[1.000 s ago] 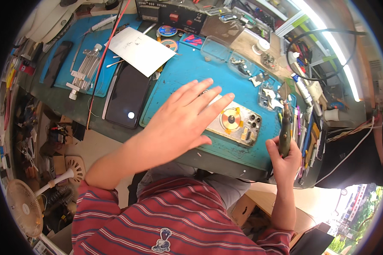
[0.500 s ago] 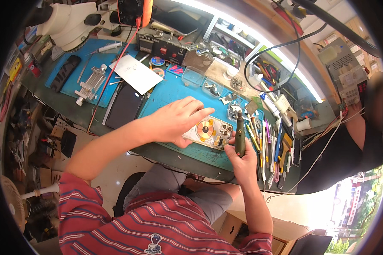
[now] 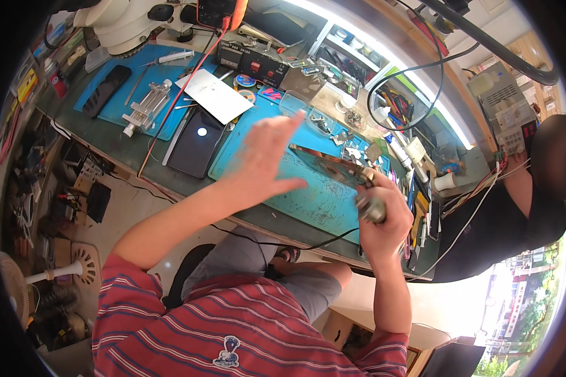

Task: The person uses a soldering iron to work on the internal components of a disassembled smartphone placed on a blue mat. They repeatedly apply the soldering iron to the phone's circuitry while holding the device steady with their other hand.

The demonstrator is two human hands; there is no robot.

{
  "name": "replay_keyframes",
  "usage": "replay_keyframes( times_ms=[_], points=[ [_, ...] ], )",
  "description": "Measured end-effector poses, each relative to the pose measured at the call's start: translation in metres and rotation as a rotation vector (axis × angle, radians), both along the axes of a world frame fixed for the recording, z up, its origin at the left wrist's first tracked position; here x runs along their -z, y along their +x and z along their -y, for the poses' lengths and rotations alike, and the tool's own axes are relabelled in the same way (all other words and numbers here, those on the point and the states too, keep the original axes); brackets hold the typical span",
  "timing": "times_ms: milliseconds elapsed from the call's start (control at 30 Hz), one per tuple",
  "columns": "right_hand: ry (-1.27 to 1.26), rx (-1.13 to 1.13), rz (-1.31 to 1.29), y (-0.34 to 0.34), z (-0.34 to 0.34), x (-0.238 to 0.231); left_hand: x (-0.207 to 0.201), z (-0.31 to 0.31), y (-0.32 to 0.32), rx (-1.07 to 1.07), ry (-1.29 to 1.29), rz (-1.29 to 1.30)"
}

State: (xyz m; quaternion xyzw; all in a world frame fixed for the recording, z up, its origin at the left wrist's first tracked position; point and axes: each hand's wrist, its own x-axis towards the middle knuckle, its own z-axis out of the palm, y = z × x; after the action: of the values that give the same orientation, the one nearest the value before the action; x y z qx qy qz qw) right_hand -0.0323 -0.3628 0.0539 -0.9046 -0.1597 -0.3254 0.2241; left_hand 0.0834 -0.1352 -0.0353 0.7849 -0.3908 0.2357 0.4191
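Note:
My right hand [image 3: 388, 217] is closed around two things above the front of the mat. It grips one end of an opened phone [image 3: 328, 164], which is tilted so that it shows nearly edge-on. In the same hand is a green handheld rotary tool [image 3: 372, 208], blurred by motion. My left hand [image 3: 258, 151] is raised over the mat to the left of the phone, apart from it. Its thumb and fingers are spread, with nothing in them, and smeared by movement.
Under both hands lies a blue work mat [image 3: 314, 207]. To its left are a dark phone [image 3: 198, 144] with a bright white spot, a white sheet [image 3: 217, 95] and a metal clamp [image 3: 149, 107]. Pens and tools [image 3: 421, 201] crowd the right. A black cable [image 3: 321, 244] crosses the front edge.
My left hand has left the phone and moved up, opening. My right hand has tilted the phone up on edge and swung the rotary tool round. A white spot appears on the dark phone.

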Motion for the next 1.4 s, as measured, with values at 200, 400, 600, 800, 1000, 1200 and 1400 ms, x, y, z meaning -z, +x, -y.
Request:
replay_keyframes(
  times_ms=[200, 400, 600, 800, 1000, 1200, 1400],
  points=[
    [-0.451, -0.400, 0.165, 0.009, 0.006, 0.002, 0.015, -0.039, -0.005, -0.186, -0.039, -0.092],
    [-0.475, -0.394, 0.211, 0.001, 0.009, 0.009, 0.021, -0.042, -0.008, -0.203, -0.023, -0.069],
    [-0.456, -0.395, 0.228, -0.001, 0.009, 0.014, 0.020, -0.042, -0.009, -0.216, -0.001, -0.021],
    [-0.528, -0.431, 0.226, -0.004, 0.014, 0.015, 0.019, -0.043, -0.014, -0.184, 0.023, -0.013],
    [-0.443, -0.417, 0.309, -0.010, 0.018, 0.014, 0.008, -0.040, -0.028, 0.024, 0.018, -0.048],
    [0.452, 0.099, -0.112, -0.022, -0.005, 0.045, -0.007, -0.025, -0.036, 0.308, -0.129, -0.628],
    [1.186, 0.276, -0.567, -0.007, 0.001, 0.066, 0.008, -0.012, -0.018, 0.275, 0.099, -0.497]
  ],
)
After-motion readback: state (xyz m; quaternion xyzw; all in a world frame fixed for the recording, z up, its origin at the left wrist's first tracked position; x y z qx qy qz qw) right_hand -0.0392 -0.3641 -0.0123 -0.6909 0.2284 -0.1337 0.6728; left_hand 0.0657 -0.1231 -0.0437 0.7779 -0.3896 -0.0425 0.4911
